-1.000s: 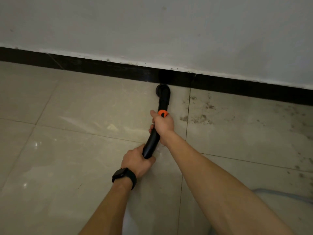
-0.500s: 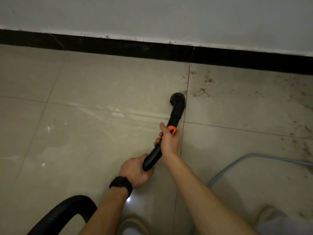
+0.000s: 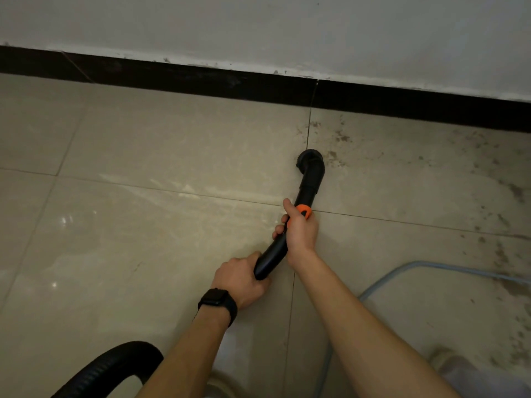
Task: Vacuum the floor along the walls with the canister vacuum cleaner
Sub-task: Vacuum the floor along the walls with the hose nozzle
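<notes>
Head view, I see left hand (image 3: 240, 280) curled round vacuum wand (image 3: 276, 250) rear end, right hand (image 3: 301, 231) gripping near orange collar (image 3: 304, 210); nozzle (image 3: 311, 163) on tile (image 3: 172, 145) beside dirt specks (image 3: 333, 155).

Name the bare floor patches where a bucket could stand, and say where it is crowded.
Widest free patch: the left floor tiles, bordered by the black skirting, the vacuum tube and the ribbed hose. Crowded: lower middle and right, where the left hand and right hand grip the tube, a pale cord loops, and dirt specks cover the tiles.
</notes>
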Available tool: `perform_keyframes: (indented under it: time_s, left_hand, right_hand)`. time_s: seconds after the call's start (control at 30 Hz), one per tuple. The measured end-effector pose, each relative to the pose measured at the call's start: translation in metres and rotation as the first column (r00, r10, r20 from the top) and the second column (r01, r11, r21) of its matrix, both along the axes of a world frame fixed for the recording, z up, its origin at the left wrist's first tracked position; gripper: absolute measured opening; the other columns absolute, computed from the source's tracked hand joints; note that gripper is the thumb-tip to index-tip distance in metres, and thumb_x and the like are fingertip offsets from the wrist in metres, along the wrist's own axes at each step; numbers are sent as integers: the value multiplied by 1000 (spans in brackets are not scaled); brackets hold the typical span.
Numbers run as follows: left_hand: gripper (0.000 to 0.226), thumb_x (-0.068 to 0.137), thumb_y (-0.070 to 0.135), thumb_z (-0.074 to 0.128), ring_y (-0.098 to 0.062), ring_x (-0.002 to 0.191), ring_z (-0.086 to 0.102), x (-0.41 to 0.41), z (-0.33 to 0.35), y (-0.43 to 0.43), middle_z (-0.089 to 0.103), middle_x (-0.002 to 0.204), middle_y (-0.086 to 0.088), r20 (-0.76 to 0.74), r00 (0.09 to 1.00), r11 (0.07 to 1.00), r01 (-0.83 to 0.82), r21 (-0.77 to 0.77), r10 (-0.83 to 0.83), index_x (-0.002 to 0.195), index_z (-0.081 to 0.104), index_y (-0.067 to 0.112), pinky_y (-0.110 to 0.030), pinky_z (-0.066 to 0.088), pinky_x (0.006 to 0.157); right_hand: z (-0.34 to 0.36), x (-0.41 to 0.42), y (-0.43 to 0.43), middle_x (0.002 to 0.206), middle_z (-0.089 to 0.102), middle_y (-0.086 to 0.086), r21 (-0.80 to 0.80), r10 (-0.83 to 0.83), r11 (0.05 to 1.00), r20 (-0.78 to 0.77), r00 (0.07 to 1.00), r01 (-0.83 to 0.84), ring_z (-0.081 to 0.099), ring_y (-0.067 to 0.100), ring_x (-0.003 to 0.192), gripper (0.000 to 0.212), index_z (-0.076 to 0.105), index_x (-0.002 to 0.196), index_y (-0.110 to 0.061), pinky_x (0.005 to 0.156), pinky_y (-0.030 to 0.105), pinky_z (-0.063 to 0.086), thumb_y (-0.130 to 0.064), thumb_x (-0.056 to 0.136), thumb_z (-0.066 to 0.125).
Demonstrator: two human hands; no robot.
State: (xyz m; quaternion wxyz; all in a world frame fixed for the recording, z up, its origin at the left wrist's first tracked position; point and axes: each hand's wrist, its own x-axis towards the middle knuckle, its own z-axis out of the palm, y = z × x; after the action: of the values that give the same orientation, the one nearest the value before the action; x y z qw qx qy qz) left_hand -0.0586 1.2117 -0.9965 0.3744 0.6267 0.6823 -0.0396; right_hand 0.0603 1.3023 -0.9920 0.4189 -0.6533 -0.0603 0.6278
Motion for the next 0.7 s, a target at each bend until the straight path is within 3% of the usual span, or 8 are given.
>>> perform_keyframes:
  time_s: [0.3,0.53,0.7]
  left_hand:
    - [20,84,41,58,-19,68,57,0,-3,19,58,77,7,9,1000,1000,-10,18,10,99,50,30,-27,47,59]
    - [19,85,38,58,-17,64,53,1,0,40,53,73,9,8,999,998,-31,51,31,100,50,29,-26,37,52]
    - [22,85,40,58,-18,67,57,0,-2,58,57,77,6,14,999,998,-38,51,37,103,51,30,-28,48,59]
  right_hand:
    - [0,0,20,58,52,-1,15,13,1000,1,1000,-13,46,16,43,23,52,95,-12,46,29,44,-19,93,73]
    - [2,-1,42,57,52,-2,29,43,999,-6,999,-42,47,14,43,22,53,98,-12,46,29,44,-20,94,73]
    - [3,-2,60,58,52,-1,42,39,998,-2,999,-39,46,15,43,21,54,94,-12,46,28,44,-20,94,73]
